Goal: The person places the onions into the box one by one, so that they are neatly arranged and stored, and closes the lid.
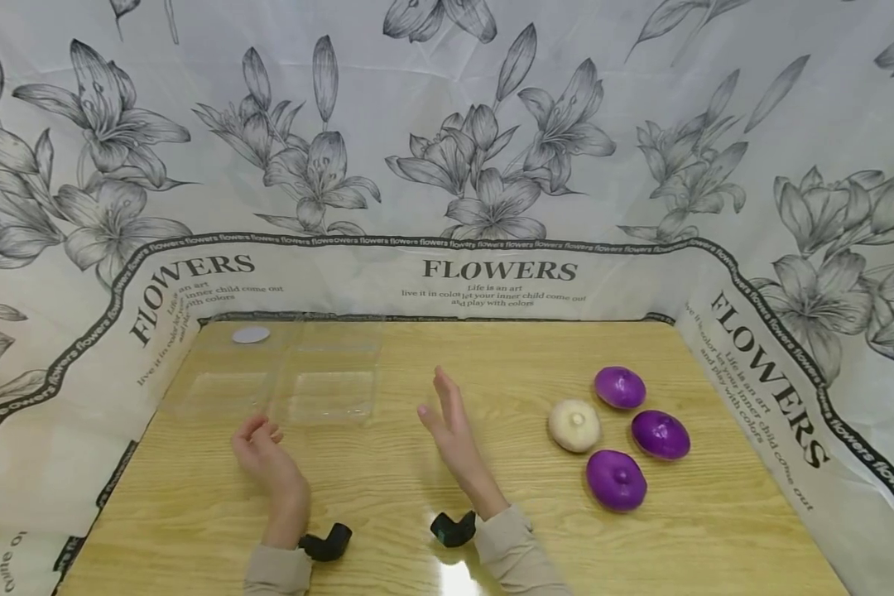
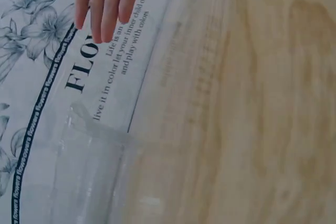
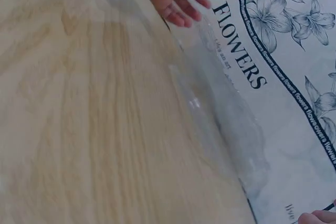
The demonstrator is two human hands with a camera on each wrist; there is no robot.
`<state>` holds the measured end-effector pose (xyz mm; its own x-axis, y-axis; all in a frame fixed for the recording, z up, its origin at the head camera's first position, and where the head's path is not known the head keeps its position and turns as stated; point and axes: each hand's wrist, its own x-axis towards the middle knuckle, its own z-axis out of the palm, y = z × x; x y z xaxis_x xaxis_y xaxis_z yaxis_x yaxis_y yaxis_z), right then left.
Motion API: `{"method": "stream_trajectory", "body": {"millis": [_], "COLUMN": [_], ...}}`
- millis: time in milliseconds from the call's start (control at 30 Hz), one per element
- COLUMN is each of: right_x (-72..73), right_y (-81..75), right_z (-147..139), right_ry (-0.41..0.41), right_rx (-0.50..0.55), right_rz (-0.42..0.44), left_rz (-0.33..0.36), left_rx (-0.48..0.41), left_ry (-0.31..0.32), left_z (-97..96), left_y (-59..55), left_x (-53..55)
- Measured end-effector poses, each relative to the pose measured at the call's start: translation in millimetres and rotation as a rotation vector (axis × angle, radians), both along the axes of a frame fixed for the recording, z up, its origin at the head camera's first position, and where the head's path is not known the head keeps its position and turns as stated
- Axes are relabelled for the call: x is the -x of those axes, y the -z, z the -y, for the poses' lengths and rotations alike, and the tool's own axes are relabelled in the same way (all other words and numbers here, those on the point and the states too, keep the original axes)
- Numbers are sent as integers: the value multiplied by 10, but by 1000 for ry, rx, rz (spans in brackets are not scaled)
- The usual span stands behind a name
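My left hand (image 1: 271, 463) hovers by the front edge of a clear plastic box (image 1: 331, 414), its fingers loosely bent and holding nothing. To the right, my right hand (image 1: 458, 439) is raised above the table, fingers extended and thumb apart, also holding nothing. The see-through box lies at the back left in two shallow halves; a white oval label (image 1: 251, 334) shows on its left part. Clear plastic (image 2: 86, 182) also appears at the lower left of the left wrist view. Whether the left fingertips touch the box, I cannot tell.
Right of my right hand lie a cream mushroom-like piece (image 1: 574, 425) and three shiny purple round pieces, one with a visible nub (image 1: 616, 480). A flower-printed cloth (image 1: 492, 281) walls the wooden table (image 1: 477, 352) at the back and sides.
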<state>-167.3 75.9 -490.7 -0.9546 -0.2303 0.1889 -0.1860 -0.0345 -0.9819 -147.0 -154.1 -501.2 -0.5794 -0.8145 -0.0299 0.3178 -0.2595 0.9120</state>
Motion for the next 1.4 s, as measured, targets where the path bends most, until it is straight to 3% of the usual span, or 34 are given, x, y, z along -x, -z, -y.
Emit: {"method": "stream_trajectory", "body": {"millis": [100, 233, 400, 500, 733, 967, 1133, 1267, 1400], "right_x": [22, 20, 13, 29, 69, 89, 84, 76, 64], "right_y": [152, 330, 497, 546, 574, 574, 558, 565, 594], "right_z": [123, 274, 417, 467, 519, 530, 519, 498, 452], "right_ry": [-85, -181, -281, -336, -418, -427, -435, -429, -412], "right_rx": [165, 338, 440, 466, 399, 272, 258, 254, 247], "right_rz": [80, 167, 247, 255, 230, 234, 219, 213, 215], "left_rz": [9, -12, -73, -73, -36, -11, -7, -36, -59], "left_rx": [-81, -120, -162, -149, -32, 55, 92, 94, 39], "left_ry": [-10, 17, 91, 141, 218, 259, 261, 253, 275], "left_z": [75, 115, 122, 144, 207, 206, 204, 204, 206], "left_y": [113, 227, 302, 333, 408, 423, 449, 487, 503], "left_x": [6, 7, 11, 28, 58, 57, 62, 70, 75]}}
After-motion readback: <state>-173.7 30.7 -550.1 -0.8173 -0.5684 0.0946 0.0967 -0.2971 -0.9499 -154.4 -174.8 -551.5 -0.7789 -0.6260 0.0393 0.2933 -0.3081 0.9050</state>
